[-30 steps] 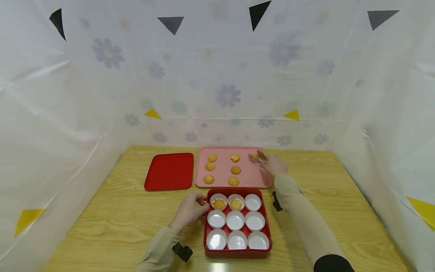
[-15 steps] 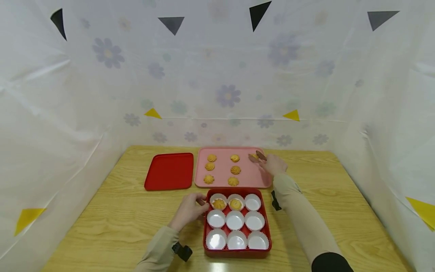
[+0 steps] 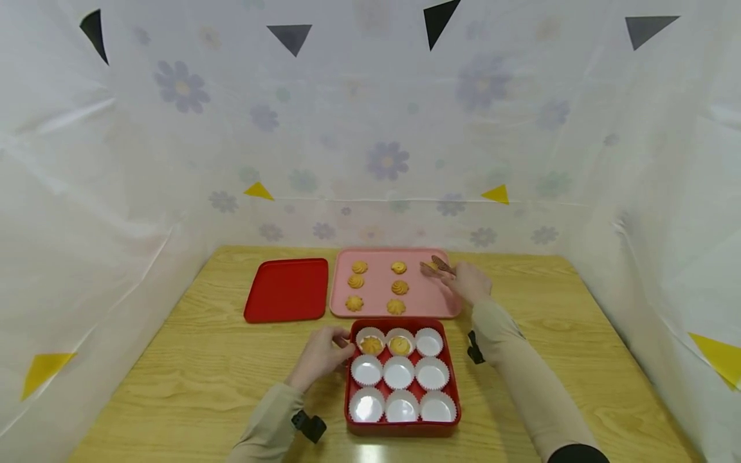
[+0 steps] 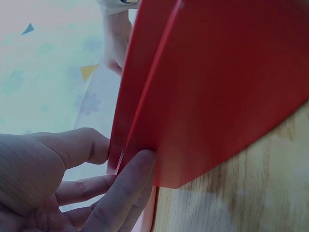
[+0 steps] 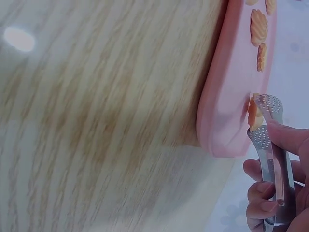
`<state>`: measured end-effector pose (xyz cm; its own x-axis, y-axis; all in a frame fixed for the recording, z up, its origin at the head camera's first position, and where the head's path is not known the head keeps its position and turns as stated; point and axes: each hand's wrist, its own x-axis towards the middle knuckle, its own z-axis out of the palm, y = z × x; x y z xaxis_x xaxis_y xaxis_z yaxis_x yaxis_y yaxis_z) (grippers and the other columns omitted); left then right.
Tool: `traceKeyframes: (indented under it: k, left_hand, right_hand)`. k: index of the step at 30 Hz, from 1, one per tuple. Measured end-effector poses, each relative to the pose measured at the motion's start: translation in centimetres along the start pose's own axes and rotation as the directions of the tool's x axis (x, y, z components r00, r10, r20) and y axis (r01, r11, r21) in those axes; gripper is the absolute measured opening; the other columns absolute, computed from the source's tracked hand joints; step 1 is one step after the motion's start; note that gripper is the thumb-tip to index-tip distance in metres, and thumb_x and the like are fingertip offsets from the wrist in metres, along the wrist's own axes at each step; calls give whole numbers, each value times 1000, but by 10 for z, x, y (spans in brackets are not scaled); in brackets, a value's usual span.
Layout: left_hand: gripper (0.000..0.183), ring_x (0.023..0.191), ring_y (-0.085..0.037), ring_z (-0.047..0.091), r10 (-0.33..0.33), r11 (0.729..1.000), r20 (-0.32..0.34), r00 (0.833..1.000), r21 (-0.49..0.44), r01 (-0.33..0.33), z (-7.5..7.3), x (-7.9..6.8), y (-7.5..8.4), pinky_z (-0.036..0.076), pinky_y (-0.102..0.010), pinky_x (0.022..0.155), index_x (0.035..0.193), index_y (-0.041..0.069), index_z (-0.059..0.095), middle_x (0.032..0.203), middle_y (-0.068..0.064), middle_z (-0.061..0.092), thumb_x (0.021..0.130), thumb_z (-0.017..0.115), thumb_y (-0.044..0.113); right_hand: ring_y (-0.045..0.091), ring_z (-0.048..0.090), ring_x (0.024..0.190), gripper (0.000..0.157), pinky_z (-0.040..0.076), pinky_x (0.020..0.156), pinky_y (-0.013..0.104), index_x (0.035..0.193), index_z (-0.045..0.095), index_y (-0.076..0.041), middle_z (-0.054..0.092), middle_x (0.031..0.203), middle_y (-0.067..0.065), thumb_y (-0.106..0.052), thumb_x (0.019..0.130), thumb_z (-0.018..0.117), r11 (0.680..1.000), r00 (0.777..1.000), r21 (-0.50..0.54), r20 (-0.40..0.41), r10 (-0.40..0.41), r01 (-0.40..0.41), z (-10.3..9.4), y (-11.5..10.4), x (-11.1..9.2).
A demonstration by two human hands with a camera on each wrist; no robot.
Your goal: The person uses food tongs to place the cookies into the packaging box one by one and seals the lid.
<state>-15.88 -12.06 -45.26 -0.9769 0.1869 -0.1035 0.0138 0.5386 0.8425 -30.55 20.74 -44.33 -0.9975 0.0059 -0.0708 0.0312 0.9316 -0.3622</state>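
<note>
In the head view, my left hand [image 3: 318,359] holds the left side of a red box [image 3: 402,432]. The left wrist view has its thumb at the rim and fingers [image 4: 123,191] against the outer wall. White paper cups [image 3: 398,373] fill the box in rows; two at the back hold cookies [image 3: 371,345]. My right hand [image 3: 471,283] grips metal tongs [image 5: 280,174] over the right end of a pink tray [image 3: 425,302]. Between the perforated tong tips lies a piped cookie [image 5: 254,113], low at the tray's surface; whether both tips touch it I cannot tell.
Several other cookies [image 3: 399,287] lie in two columns on the pink tray. A flat red lid-like tray [image 3: 287,290] sits to its left. The wooden table [image 3: 191,386] ends at a flowered white curtain [image 3: 388,161] behind and at the sides.
The right wrist has shifted slightly to the right, while the tongs stay around the same cookie. My left hand and the box hold their place; the head view has tipped slightly.
</note>
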Motion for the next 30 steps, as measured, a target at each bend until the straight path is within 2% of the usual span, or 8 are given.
traceKeyframes:
  k: [7,16,25,30]
  left_hand:
    - [33,70,-20,71,-1,1000,0,1000,-2,1,-1,0,-1,60,-30,59,118,-9,65,92,-17,71,90,69,7]
    - [32,66,-17,69,32,999,-4,999,4,-32,-2,-2,1,58,-27,56,116,-12,65,89,-17,70,90,66,7]
    - [33,69,-20,70,11,1000,-3,1000,7,-11,0,0,-2,58,-28,57,117,-9,66,91,-16,71,90,69,8]
    - [33,68,-21,71,10,1000,-2,1000,-3,-10,0,0,-1,58,-28,56,118,-10,66,92,-18,71,90,69,8]
  right_hand:
    - [27,61,75,34,44,54,35,102,71,-6,71,97,16,-39,97,63,1000,1000,-25,8,-11,11,2,1,0]
    - [31,65,79,33,47,56,37,94,69,-6,70,95,17,-38,96,65,999,1000,-41,26,-7,8,2,1,-1]
    - [35,66,91,33,52,66,46,102,65,-4,70,106,20,-36,97,62,994,999,-105,52,-12,17,-2,-5,2]
    - [32,65,85,32,51,63,44,98,63,-4,69,99,19,-36,98,62,993,999,-109,35,-33,36,-3,-5,0]
